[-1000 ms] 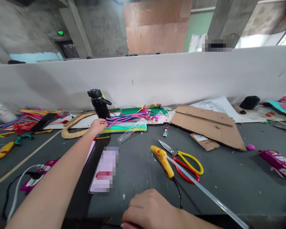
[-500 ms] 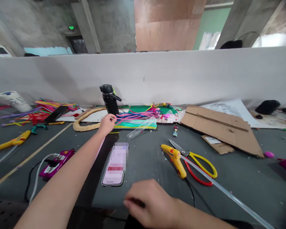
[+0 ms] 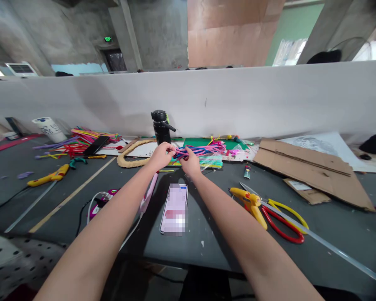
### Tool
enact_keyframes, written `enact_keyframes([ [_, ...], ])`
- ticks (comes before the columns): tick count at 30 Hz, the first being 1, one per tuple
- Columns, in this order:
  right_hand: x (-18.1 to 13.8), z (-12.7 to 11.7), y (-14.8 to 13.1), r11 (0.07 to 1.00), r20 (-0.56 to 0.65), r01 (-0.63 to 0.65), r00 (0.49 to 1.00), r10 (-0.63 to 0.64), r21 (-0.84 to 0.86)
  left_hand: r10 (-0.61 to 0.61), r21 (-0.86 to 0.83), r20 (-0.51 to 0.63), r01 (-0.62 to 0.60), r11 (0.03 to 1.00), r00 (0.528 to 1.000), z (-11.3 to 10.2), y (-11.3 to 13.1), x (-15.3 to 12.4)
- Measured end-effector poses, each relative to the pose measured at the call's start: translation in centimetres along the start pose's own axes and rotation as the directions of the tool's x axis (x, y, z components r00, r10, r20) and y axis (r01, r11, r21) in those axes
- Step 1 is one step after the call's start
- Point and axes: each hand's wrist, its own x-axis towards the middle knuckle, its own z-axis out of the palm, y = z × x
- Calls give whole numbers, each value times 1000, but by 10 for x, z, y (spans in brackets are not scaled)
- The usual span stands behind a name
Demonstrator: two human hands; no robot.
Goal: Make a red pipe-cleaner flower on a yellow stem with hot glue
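Both my arms reach forward over the dark table. My left hand and my right hand are closed on the near ends of a bundle of pink, blue and purple pipe cleaners. The bundle lies on a stack of green and teal sheets beside a black water bottle. A phone lies face up between my forearms.
A yellow glue gun with a long clear stick and red-and-yellow scissors lie at the right. Cardboard pieces sit further right. At the left are more pipe cleaners, a rope ring, a second glue gun and a white partition behind.
My right hand left the table's near edge and reached forward to the pipe cleaners beside my left hand. The view shifted left and the camera moved back a little.
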Motion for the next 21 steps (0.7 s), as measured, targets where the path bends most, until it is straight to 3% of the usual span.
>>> enact_keyframes([
  [10,20,-4,9,995,113,57,991,-67,86,-19,-77,27,21,997,999,-2,-3,2],
  [15,21,-7,11,996,96,27,995,-36,91,-90,-87,2,90,992,996,-6,-7,-4],
  [21,31,-4,20,998,40,5,999,-8,58,-142,-110,-50,136,985,989,-40,-11,-18],
])
